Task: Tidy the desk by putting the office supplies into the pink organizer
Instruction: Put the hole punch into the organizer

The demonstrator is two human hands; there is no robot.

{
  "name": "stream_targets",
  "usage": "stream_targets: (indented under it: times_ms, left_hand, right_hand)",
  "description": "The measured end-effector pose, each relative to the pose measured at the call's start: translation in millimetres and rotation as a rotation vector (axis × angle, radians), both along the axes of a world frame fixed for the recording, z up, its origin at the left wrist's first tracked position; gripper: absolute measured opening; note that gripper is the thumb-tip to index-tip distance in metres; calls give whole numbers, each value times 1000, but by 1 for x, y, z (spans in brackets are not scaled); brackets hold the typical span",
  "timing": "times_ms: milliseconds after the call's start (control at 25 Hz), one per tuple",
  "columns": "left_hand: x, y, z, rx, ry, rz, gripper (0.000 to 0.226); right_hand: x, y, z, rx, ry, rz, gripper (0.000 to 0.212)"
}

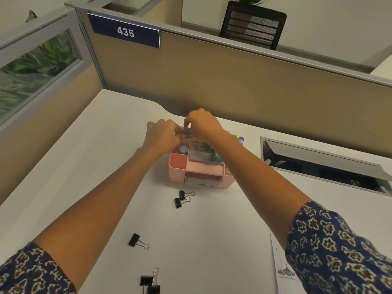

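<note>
The pink organizer (197, 167) stands on the white desk, holding a grey booklet (199, 152), a blue-capped tube (183, 149) and a teal item (218, 159). Above its far rim, my left hand (163, 135) and my right hand (203, 125) meet, both pinching a small silvery object (186, 132); what it is I cannot make out. Black binder clips lie loose: a pair (182, 198) just in front of the organizer, one (135, 240) nearer me, and two (149, 282) at the near edge.
A tan partition wall (233, 81) rises behind the desk. A cable cut-out with a metal flap (322, 162) opens at the right. A printed paper (284, 270) lies at the near right. Green and purple items (239, 139) sit behind the organizer.
</note>
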State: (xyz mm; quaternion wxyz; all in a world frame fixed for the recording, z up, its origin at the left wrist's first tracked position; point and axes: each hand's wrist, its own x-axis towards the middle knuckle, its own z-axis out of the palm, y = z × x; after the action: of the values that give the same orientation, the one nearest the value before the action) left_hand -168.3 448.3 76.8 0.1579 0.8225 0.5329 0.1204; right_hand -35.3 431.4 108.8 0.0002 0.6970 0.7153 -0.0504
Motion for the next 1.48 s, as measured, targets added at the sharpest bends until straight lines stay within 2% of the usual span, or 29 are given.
stream_targets:
  times_ms: [120,240,400,480,600,720,920,1200,1480]
  left_hand:
    - [-7,-6,-3,1,-144,33,21]
    - [-15,-18,-12,-26,-271,86,30]
    - [-21,-33,-26,-166,-314,183,44]
    - [-23,-41,-31,-231,-295,196,43]
    - [-25,-52,-32,-264,-269,206,37]
    - [-29,-63,-30,-266,-266,218,33]
    - [-34,-75,-34,-306,-287,245,34]
    - [-42,-85,-29,-303,-274,252,35]
    - [-55,-102,-34,-275,-317,251,33]
  right_hand:
    - [8,-9,5,58,188,-123,29]
    - [12,-42,15,228,504,-318,22]
    - [-2,-121,11,359,1004,-595,19]
    - [-13,-152,-4,348,1070,-663,18]
    - [-27,-178,-31,287,822,-633,19]
    - [-34,-186,-50,233,493,-466,26]
    - [-38,-182,-53,178,236,-333,34]
    - [-44,-198,-58,235,230,-309,22]
    - [-47,-209,-58,236,243,-317,24]
